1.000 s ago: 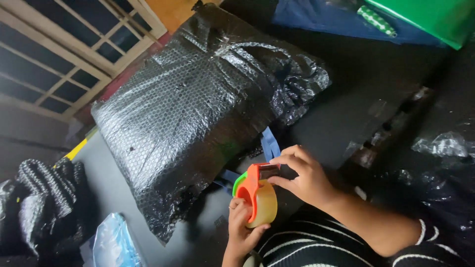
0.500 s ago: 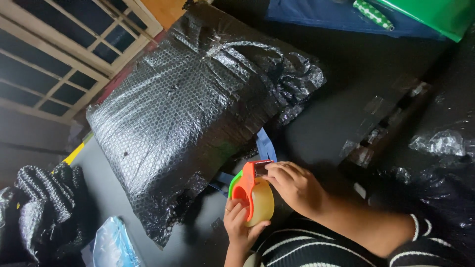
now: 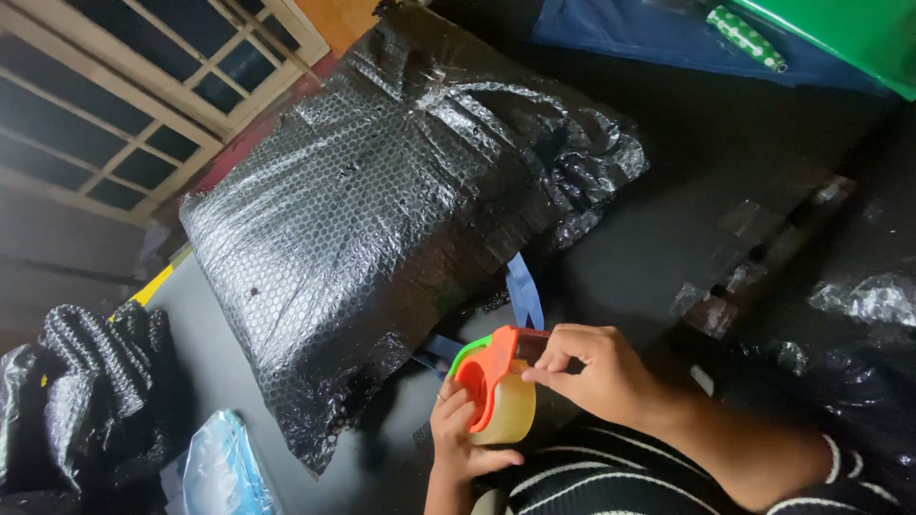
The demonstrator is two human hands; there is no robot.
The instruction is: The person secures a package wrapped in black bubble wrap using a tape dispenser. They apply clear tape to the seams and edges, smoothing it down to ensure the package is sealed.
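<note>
Since the earlier frame the right hand (image 3: 596, 372) has slid a little to the right along the top of the tape dispenser (image 3: 494, 386), its fingertips now pinched at the cutter end rather than lying over it. The dispenser, orange and green with a roll of clear tape, sits upright in the left hand (image 3: 456, 439), whose grip is wrapped closed around the roll from below, low in the view just above the striped sleeve. The right grip is narrow, thumb and forefinger nipped together on what looks like the loose tape end, though the tape itself is too clear to make out. The step in hand seems to be freeing that end; the next move likely calls for a steady pull toward the black bubble-wrapped parcel (image 3: 382, 210) lying just beyond on the dark bench (image 3: 649, 238), with a blue strap (image 3: 523, 291) between them
</note>
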